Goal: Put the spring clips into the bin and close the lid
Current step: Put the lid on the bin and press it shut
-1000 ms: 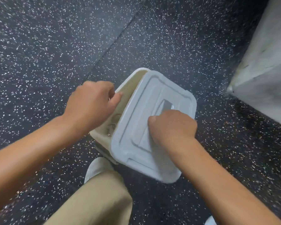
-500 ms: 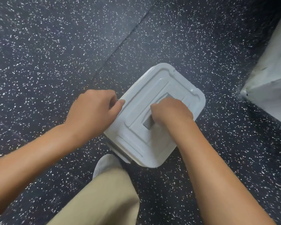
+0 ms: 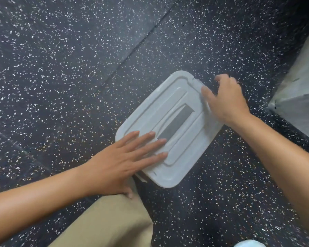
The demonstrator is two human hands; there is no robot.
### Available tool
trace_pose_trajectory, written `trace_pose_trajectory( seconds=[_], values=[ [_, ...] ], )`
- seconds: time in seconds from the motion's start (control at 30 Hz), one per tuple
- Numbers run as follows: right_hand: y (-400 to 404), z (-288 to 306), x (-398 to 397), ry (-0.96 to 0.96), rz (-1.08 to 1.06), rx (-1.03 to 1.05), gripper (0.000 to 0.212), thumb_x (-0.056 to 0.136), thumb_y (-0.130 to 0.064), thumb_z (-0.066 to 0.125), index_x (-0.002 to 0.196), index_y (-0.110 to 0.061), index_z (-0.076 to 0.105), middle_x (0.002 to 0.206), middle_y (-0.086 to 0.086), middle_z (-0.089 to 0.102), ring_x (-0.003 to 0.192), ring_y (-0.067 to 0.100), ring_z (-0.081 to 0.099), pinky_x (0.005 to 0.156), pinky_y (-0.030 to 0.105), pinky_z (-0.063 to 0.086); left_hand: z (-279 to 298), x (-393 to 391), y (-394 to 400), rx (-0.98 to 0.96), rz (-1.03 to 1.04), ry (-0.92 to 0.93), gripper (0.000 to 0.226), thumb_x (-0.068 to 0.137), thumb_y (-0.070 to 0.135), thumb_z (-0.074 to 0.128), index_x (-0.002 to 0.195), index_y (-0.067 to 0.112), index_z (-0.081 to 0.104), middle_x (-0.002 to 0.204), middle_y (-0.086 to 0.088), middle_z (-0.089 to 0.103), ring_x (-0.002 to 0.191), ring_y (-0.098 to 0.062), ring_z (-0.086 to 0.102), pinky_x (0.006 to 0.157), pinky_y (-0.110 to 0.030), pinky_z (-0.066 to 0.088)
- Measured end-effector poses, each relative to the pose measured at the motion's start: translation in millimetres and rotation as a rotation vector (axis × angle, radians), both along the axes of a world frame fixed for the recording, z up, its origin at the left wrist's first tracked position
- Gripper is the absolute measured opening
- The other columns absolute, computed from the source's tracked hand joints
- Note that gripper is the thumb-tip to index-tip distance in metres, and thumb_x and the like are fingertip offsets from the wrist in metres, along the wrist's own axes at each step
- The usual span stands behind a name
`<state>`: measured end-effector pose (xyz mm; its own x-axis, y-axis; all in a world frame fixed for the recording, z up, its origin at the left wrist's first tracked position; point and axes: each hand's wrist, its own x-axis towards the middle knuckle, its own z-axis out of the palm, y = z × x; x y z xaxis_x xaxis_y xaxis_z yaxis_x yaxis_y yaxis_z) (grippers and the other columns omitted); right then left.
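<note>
A pale grey plastic bin stands on the dark speckled floor with its lid [image 3: 184,139] lying flat over it, so the bin's inside and the spring clips are hidden. The lid has a grey recessed handle strip [image 3: 177,122] down its middle. My left hand [image 3: 125,163] lies flat on the lid's near left part, fingers spread, holding nothing. My right hand [image 3: 225,100] curls over the lid's far right edge, thumb on top and fingers wrapped down the side.
The black rubber floor [image 3: 78,68] with white flecks surrounds the bin. A grey block or wall corner [image 3: 296,107] stands at the right. My tan trouser leg [image 3: 111,223] sits just below the bin, and a pale shoe tip [image 3: 248,244] shows at the bottom edge.
The lid has gone from tilted over the open bin to flat on top. My left hand opened and laid flat on it; my right hand moved from the centre handle to the far right edge.
</note>
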<state>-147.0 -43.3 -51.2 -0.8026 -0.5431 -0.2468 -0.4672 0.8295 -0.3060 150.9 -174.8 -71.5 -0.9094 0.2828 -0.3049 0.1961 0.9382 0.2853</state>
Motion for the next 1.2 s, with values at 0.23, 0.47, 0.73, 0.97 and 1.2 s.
trace_pose_trajectory(
  seconds=[0.23,0.47,0.73,0.97,1.2],
  values=[
    [9.0,-14.7,-28.6,-0.390,0.009,-0.007,0.044,0.093,-0.059,0.043,0.079,-0.017,0.047,0.075,0.001,0.046,0.066,0.018,0.042,0.059,0.033,0.030,-5.2,-2.0,1.1,-0.075,-0.038,0.175,0.100,0.069,-0.015,0.024,0.161,0.023,0.022,0.170,-0.008,0.015,0.155,-0.036,0.016,0.120,-0.052,0.019],
    [11.6,-9.4,-36.7,-0.333,0.108,0.007,0.056,0.090,-0.059,0.052,0.085,-0.005,0.061,0.071,0.005,0.057,0.060,0.020,0.047,0.053,0.032,0.035,-9.7,-2.7,5.4,-0.098,-0.044,0.195,0.102,0.068,-0.012,0.052,0.161,0.019,0.023,0.169,-0.013,0.016,0.154,-0.041,0.017,0.119,-0.059,0.026],
    [19.4,-10.4,-38.7,-0.182,0.190,0.031,0.047,0.094,-0.057,0.048,0.098,-0.014,0.066,0.084,0.005,0.068,0.073,0.024,0.062,0.059,0.035,0.044,0.7,-15.4,8.8,-0.085,-0.071,0.176,0.074,0.079,0.007,0.060,0.151,0.020,0.047,0.162,-0.011,0.036,0.147,-0.043,0.035,0.112,-0.058,0.038],
    [19.2,-19.8,-32.5,0.022,0.265,0.025,0.044,0.098,-0.055,0.043,0.092,-0.014,0.059,0.086,0.004,0.061,0.078,0.027,0.057,0.066,0.041,0.044,6.3,-22.0,7.7,-0.019,-0.065,0.154,0.058,0.077,0.019,0.067,0.135,0.021,0.063,0.153,-0.004,0.052,0.141,-0.041,0.046,0.109,-0.055,0.043],
    [25.9,-19.3,-32.2,0.020,0.342,-0.003,0.042,0.099,-0.054,0.038,0.083,-0.017,0.051,0.082,0.001,0.054,0.073,0.027,0.054,0.062,0.041,0.043,15.2,-28.7,9.6,-0.004,-0.040,0.117,0.052,0.082,0.027,0.052,0.133,0.022,0.061,0.149,-0.003,0.053,0.138,-0.039,0.047,0.105,-0.052,0.044]
  ],
)
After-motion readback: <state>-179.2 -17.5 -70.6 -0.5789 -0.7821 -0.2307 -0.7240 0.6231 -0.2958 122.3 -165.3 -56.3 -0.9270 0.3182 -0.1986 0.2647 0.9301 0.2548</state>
